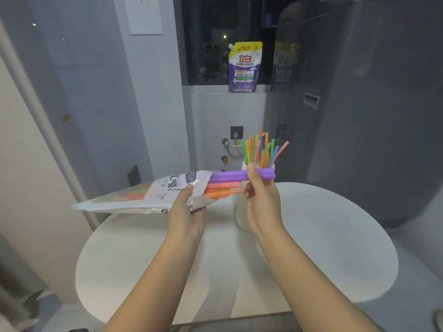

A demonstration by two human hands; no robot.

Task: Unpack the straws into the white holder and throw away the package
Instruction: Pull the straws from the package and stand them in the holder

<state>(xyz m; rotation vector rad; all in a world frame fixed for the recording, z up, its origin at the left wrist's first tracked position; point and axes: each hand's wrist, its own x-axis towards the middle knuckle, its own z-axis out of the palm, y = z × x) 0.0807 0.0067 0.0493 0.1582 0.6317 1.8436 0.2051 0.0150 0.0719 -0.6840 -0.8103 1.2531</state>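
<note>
Many straws already stand in the white holder (242,212), a fan of green, orange, blue and pink ends (262,149) rising above its rim, so by my reckoning the unpacking is well past its start but not finished. My left hand (185,212) has its grip clamped on the package (143,195) near its open mouth, thumb on top and fingers curled under, holding the bag nearly level just left of the holder and above the round white bench (311,236). My right hand (260,200) has its grip closed on a bunch of purple straws (230,176), thumb pressed over them, with their far ends reaching across in front of the holder's top; part of their length is still inside the bag. Below them, pink and orange straws (221,189) stick out of the mouth, and more colour shows through the plastic farther left of the holder, so a fair share remains to be drawn. What is left, as I judge it: pull this purple bunch free, stand it in the holder with the rest, repeat for the remainder, then discard the empty package. No bin is visible. A detergent pouch (244,68) stands on the sill well behind the holder.
</note>
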